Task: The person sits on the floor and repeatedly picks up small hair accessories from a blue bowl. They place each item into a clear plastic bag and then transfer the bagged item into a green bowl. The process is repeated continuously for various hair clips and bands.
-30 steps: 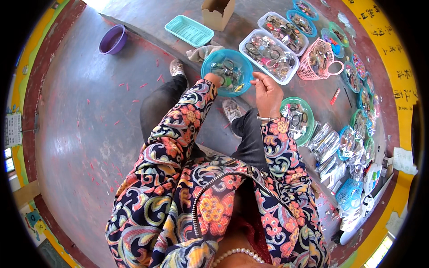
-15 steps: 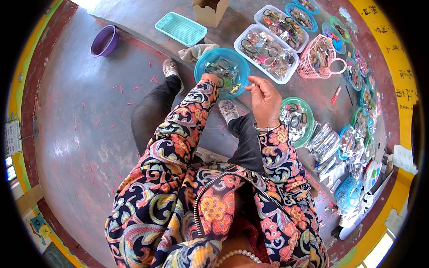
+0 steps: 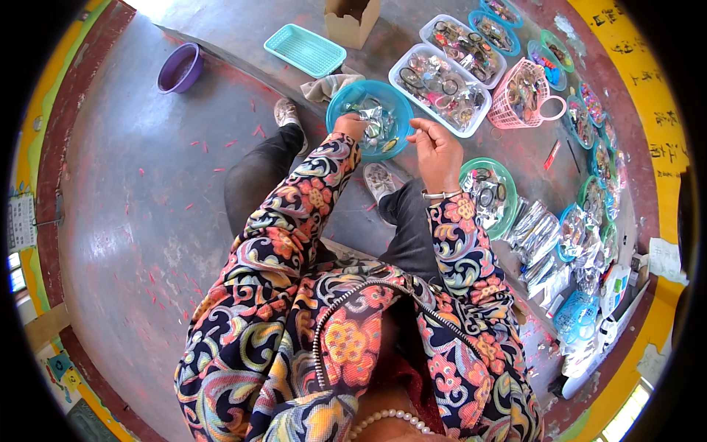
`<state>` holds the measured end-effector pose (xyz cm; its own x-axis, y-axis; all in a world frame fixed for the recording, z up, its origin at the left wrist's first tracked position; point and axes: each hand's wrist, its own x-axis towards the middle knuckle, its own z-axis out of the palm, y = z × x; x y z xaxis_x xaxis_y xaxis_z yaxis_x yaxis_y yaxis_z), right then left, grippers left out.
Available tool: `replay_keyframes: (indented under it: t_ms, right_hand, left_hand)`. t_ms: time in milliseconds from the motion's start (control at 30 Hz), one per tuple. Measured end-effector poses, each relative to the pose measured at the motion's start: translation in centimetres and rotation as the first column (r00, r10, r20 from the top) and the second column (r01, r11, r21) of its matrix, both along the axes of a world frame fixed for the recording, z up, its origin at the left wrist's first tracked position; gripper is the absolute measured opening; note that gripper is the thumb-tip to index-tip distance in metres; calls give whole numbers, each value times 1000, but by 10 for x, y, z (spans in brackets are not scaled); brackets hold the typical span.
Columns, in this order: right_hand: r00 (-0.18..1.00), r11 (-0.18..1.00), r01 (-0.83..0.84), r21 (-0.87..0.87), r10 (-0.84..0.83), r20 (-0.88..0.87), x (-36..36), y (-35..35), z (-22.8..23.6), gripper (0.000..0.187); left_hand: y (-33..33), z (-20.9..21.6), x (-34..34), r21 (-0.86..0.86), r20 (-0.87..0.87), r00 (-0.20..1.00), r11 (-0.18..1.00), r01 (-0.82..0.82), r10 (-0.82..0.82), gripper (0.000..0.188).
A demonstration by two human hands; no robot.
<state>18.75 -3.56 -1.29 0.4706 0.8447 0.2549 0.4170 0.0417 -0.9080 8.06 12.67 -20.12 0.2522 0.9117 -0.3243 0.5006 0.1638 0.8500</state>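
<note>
A blue plastic basin (image 3: 337, 101) stands on the floor between my feet, with small clear packets and dark ring-shaped items in it. My left hand (image 3: 350, 127) reaches over its near left side, closed on the edge of a shiny clear plastic packet (image 3: 377, 124); the fingertips are partly hidden. Just right of the basin's rim is my right hand (image 3: 440, 153), its fingers curled and thumb and forefinger close together. Whatever that pinch may hold is too small to make out. A yellowish item (image 3: 390, 144) lies near the basin's right inner wall.
White trays (image 3: 480, 121) of packeted goods and a pink basket (image 3: 501, 110) stand beyond my right hand. Nearer are a green basin (image 3: 508, 221) and a heap of silvery packets (image 3: 536, 234). A turquoise basket (image 3: 305, 50), cardboard box (image 3: 353, 26) and purple basin (image 3: 180, 68) lie farther off.
My left hand has lifted slightly within the basin, and a shiny packet now shows beside its fingers. My right hand stays almost in place. The whole view has shifted a little.
</note>
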Motion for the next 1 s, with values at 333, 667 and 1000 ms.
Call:
replay_keyframes:
  t_ms: [333, 667, 1000]
  right_hand:
    - [941, 983, -121, -139, 69, -333, 29, 14, -43, 37]
    - [517, 938, -346, -26, 168, -840, 12, -5, -50, 20]
    - [520, 976, -149, 162, 216, -826, 24, -6, -55, 16]
  left_hand:
    - [-52, 105, -47, -406, 843, 456, 894, 188, 287, 6]
    - [-107, 129, -60, -492, 828, 421, 840, 230, 370, 10]
    - [-102, 127, -87, -442, 768, 515, 897, -4, 381, 35]
